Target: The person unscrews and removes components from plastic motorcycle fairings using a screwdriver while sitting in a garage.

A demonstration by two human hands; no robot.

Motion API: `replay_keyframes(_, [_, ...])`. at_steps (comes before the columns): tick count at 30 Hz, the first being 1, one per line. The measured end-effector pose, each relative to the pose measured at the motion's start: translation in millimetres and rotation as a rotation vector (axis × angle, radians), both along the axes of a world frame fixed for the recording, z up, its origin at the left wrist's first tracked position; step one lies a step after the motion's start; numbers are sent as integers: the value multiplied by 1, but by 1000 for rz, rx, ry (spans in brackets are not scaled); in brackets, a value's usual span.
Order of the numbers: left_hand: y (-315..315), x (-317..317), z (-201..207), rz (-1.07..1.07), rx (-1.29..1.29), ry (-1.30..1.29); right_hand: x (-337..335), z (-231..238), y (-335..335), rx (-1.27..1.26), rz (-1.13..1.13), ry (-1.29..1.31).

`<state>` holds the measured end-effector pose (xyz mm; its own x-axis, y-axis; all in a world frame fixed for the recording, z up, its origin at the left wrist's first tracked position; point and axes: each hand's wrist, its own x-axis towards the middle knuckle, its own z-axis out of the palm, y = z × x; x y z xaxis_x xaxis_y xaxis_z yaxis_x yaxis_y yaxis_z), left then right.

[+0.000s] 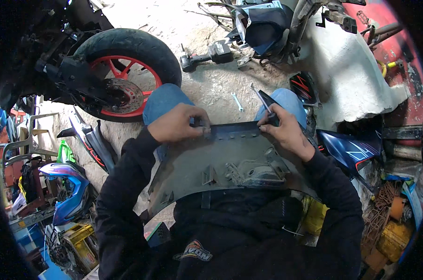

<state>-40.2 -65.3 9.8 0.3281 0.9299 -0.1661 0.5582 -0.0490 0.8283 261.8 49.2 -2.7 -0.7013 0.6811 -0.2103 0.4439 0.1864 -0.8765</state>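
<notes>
You sat with the grey fairing panel (pixel 230 158) across your lap, left hand (pixel 178 123) pinching its top edge while your right hand (pixel 283 130) gripped a screwdriver (pixel 266 106) by that edge: likely mid-fastener work, needing the tip seated squarely next.

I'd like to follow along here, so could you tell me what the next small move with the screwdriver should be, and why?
Probably bring the screwdriver tip down to the panel's top edge: the right hand grips it tip-up, clear of the panel, while the left hand pinches that edge by the small holes.
</notes>
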Motion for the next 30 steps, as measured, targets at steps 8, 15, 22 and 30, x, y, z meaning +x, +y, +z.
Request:
replay_keyframes(8, [-13, -49, 30, -86, -106, 58, -8, 17, -2, 36, 72, 13])
replay_keyframes(15, [-48, -46, 20, -135, -16, 216, -7, 22, 5, 4, 57, -16])
replay_keyframes(22, [-59, -37, 9, -31, 38, 250, -13, 25, 2, 33, 75, -54])
replay_keyframes(30, [-54, -41, 2, -14, -11, 247, 5, 41, 13, 44, -6, -69])
